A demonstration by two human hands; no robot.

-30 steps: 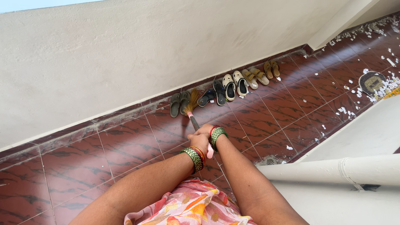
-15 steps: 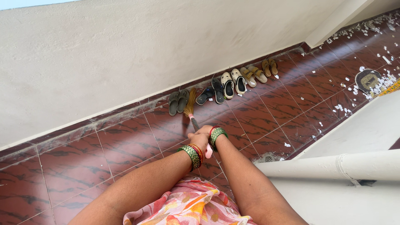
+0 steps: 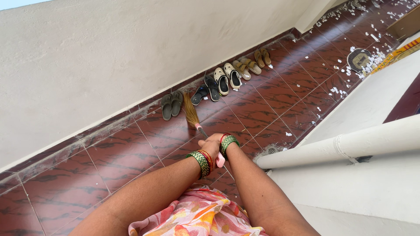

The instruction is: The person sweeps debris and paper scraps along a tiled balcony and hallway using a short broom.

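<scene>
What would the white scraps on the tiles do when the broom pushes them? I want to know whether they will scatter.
The white scraps look thin and small, so probably very light and apt to scatter or flutter. The tiles look glossy, so they should slide easily. The broom bristles look loose, so some may slip through.

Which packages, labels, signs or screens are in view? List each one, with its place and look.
No labels, signs or screens show.
Possible box: top right corner, by the littered tiles; flat, brown, cut off by the frame; cannot tell for sure.
Broom: held over the red tiles near the shoes; pink handle, straw bristles, no label visible.
</scene>
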